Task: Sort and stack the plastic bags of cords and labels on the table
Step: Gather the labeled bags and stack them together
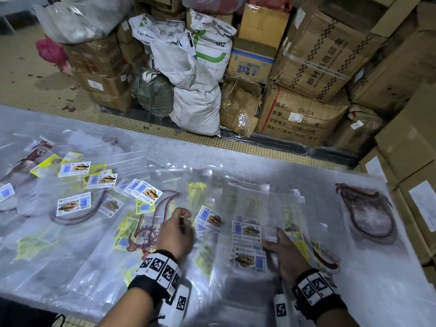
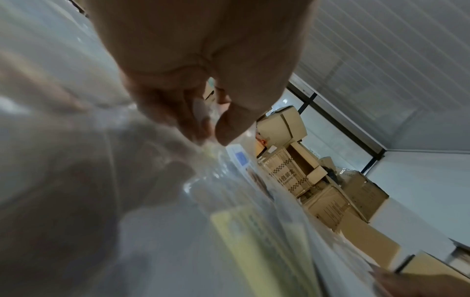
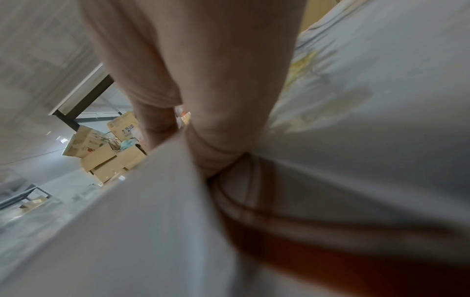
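Observation:
Clear plastic bags lie overlapping all over the table. Inside them are white biscuit labels, yellow labels and dark red cords. My left hand is near the table's middle, its fingers curled, pinching the edge of a clear bag between thumb and fingers. My right hand is a little to the right, its fingers curled round a gathered fold of a clear bag. What this bag holds is hidden by blur.
Beyond the table's far edge, white sacks and stacked cardboard boxes stand on the tiled floor. More boxes line the right side. A loose heap of labelled bags covers the left part of the table.

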`<action>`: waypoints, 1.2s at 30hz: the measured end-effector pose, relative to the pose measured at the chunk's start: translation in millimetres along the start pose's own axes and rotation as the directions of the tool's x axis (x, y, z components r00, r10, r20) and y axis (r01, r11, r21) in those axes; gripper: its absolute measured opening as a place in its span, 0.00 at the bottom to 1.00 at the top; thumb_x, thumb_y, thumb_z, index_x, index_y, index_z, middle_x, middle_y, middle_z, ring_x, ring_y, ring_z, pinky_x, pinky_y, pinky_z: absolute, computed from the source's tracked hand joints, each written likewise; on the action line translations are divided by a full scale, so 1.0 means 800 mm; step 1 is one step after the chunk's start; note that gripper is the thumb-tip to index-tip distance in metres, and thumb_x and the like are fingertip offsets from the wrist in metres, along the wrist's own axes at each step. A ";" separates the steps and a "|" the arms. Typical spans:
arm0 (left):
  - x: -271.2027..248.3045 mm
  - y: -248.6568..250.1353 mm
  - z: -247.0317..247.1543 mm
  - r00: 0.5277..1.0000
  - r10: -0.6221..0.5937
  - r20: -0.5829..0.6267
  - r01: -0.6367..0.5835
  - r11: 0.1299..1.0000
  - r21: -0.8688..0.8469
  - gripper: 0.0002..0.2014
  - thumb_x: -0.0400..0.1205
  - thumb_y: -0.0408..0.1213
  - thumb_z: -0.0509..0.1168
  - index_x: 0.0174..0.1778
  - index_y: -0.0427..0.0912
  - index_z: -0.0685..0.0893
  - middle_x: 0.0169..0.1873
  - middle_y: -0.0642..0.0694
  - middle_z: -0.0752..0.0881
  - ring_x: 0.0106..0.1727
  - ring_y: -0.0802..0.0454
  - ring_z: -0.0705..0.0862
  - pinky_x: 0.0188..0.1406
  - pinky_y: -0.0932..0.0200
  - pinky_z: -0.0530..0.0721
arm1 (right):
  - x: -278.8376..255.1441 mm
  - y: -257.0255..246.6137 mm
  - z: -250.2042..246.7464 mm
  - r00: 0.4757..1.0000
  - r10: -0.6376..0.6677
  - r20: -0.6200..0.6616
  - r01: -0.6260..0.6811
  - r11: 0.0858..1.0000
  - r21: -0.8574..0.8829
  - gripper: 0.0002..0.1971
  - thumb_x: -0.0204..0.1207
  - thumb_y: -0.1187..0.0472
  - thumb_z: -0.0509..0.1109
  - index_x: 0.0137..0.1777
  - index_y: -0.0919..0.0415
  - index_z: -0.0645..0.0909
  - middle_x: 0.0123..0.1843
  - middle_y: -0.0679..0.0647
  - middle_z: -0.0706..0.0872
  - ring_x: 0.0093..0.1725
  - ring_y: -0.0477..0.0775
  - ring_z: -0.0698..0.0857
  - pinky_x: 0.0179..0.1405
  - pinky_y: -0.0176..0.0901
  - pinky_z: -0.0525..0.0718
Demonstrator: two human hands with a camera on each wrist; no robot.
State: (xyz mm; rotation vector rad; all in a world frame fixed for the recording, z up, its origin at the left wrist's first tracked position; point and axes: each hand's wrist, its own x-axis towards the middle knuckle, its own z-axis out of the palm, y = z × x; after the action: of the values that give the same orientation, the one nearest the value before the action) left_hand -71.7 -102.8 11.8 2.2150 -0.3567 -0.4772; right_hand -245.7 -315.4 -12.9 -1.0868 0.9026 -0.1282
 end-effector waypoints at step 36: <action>-0.009 0.018 -0.033 0.996 -0.068 -0.051 0.026 0.821 -0.570 0.11 0.91 0.34 0.50 0.54 0.42 0.78 0.45 0.39 0.89 0.29 0.50 0.89 0.22 0.60 0.84 | -0.018 -0.040 0.018 0.982 -0.182 0.048 0.188 0.965 -0.183 0.24 0.73 0.82 0.62 0.62 0.58 0.77 0.49 0.68 0.77 0.54 0.65 0.82 0.52 0.57 0.85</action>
State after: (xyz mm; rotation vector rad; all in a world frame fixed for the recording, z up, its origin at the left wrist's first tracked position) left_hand -67.4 -91.2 39.6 1.6486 -0.0970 -0.4597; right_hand -234.6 -313.8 23.5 -1.3453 0.7958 -0.1840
